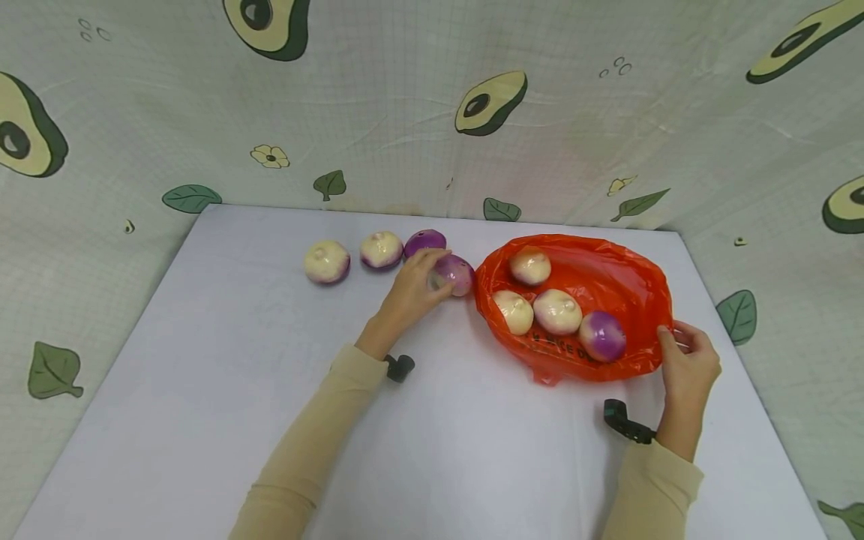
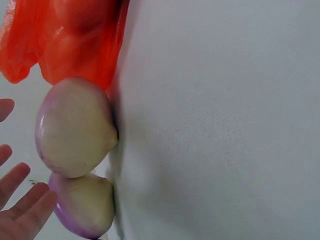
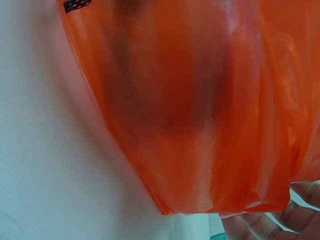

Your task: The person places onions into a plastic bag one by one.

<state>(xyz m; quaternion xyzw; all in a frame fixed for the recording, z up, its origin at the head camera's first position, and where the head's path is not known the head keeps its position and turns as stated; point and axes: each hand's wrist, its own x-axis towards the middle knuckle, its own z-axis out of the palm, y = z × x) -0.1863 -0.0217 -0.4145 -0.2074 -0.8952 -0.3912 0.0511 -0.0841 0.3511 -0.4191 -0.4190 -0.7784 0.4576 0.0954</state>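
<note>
Judging by the count, the work stands near its middle: four turnips show inside the red bag (image 1: pixel 617 270) and four lie outside it on the table (image 1: pixel 202 390), though a single moment cannot tell whether the bag is being filled or emptied. Inside, one pale turnip (image 1: pixel 529 266) sits towards the back, while another pale turnip (image 1: pixel 513 312), a third pale turnip (image 1: pixel 557 311) and a purple turnip (image 1: pixel 603 336) line the front. Outside, a white turnip (image 1: pixel 325 262) stands a little apart at the left end, then comes a second white turnip (image 1: pixel 381 249) beside a dark purple turnip (image 1: pixel 425 241), and nearest the bag is a mottled turnip (image 1: pixel 459 271), which seems to touch its side. The left hand (image 1: pixel 413 289) is around that last one, fingers spread and apparently not gripping; whether they touch it, I cannot tell. The right hand (image 1: pixel 691 360) pinches the bag's right rim between thumb and fingers, so the mouth is wide and the four outside remain to be dealt with if filling is the aim
</note>
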